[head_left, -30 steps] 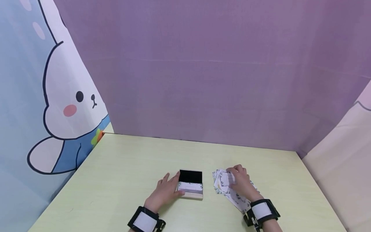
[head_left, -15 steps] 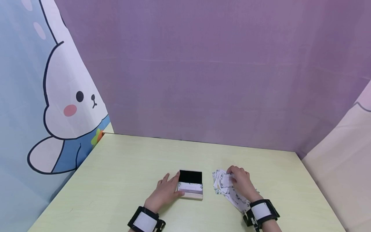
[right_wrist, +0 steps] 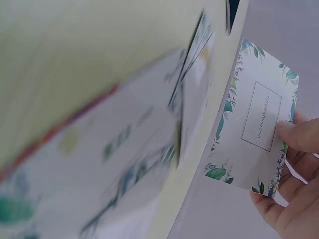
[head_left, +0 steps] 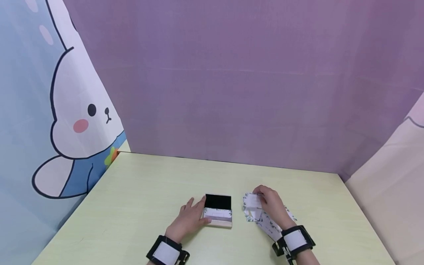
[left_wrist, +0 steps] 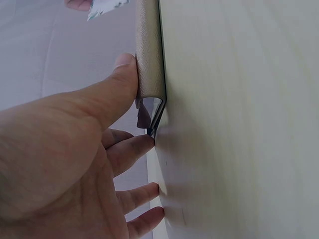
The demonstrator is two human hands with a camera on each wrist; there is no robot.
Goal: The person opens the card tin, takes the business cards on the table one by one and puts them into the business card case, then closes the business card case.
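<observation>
Card: we see one leaf-bordered card (right_wrist: 259, 134) pinched in the right hand (head_left: 271, 206), lifted just above the loose card pile (head_left: 261, 221) on the table's right.
Surface: a pale green table (head_left: 132, 206); purple backdrop behind, rabbit curtain (head_left: 66, 121) at left.
Left hand (head_left: 188, 219): we find it flat, fingers straight, thumb pressing the open card case (head_left: 218, 210) at centre.

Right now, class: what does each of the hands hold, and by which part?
The right hand pinches one leaf-printed card by its end. The left hand steadies the open card case at its left end.
</observation>
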